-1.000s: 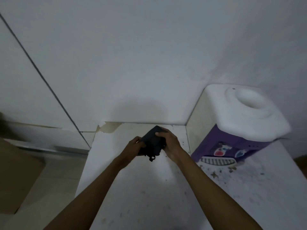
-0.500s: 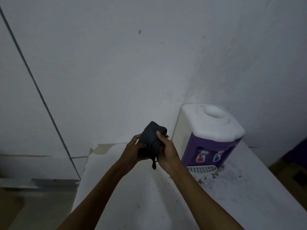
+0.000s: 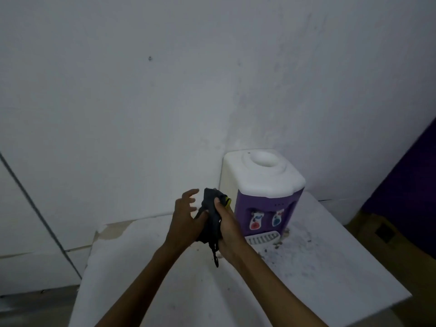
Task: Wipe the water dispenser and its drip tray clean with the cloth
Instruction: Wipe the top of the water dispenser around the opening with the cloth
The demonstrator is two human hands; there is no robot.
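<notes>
Both hands meet over the table; my right hand (image 3: pixel 227 228) is clenched around the dark cloth (image 3: pixel 210 214), while my left hand (image 3: pixel 185 219) has fingers spread, its thumb pressing the cloth's lower part; I see the white table (image 3: pixel 318 274), speckled with dirt; the water dispenser (image 3: pixel 264 192), white above and purple in front, stands at two o'clock from the hands; its white drip tray (image 3: pixel 263 238) sits at its foot, just beside my right wrist; the cloth touches neither.

1 cloth (image 3: pixel 210 215), 1 water dispenser (image 3: pixel 264 185), 2 taps (image 3: pixel 256 220), 2 hands (image 3: pixel 184 218).
</notes>
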